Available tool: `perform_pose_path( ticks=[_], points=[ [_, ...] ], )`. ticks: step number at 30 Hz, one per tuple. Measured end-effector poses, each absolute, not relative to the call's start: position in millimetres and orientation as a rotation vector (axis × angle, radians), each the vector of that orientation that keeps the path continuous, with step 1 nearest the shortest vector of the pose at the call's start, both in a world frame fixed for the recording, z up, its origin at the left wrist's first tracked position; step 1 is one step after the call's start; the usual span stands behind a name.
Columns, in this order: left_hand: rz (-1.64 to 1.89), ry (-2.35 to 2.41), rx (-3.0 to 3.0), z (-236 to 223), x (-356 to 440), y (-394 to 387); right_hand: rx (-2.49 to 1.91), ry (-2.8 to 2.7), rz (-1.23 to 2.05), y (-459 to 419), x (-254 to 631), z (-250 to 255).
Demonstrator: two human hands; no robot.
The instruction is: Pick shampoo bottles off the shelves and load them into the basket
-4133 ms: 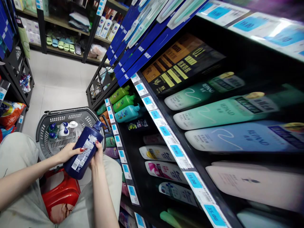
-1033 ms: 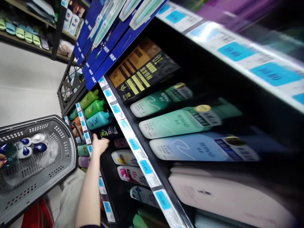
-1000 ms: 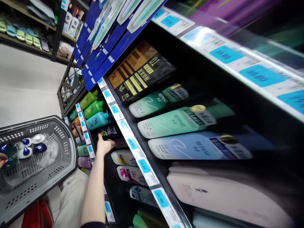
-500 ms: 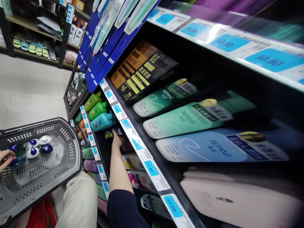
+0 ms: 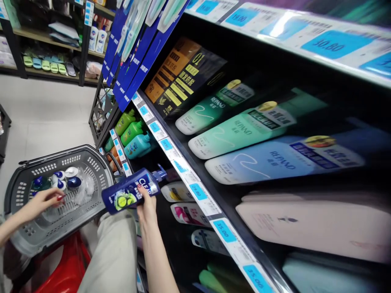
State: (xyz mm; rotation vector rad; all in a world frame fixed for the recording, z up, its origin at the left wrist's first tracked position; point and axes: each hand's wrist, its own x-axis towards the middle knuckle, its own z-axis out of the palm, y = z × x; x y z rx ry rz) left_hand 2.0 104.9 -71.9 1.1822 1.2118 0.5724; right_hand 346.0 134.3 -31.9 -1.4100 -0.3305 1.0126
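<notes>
In my right hand is a dark blue CLEAR pump bottle, gripped around its body with my thumb over the label. It is held tilted, just off the shelf, with its pump pointing toward the shelf. My left hand hovers over the grey shopping basket, fingers loosely bent and apart, holding nothing that I can see. Inside the basket lie several bottles with white and blue pump tops, beside a crumpled clear plastic bag.
Shelves of bottles run along the right, edged by a price rail. Green and blue pump bottles stand beyond my right hand. Blue toothbrush cards hang at the shelf's end. A red object sits below the basket.
My right hand has drawn the CLEAR bottle out of the shelf toward the basket. My left hand has come off a bottle in the basket and moved right. The view has shifted slightly.
</notes>
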Motion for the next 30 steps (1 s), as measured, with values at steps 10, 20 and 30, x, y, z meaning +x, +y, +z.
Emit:
perform_pose_path(
  ticks=[10,20,30],
  points=[
    [0.349,0.543,0.461,-97.9,38.1,55.4,-1.318,-0.395,1.596,70.7,221.1,-8.1],
    [0.367,0.500,0.308,-93.5,42.4,42.9,-1.295,-0.356,1.562,64.8,204.2,-16.3],
    [0.309,0.489,0.294,-111.5,43.3,44.5,-1.300,-0.268,1.563,67.1,205.5,-14.6]
  ],
)
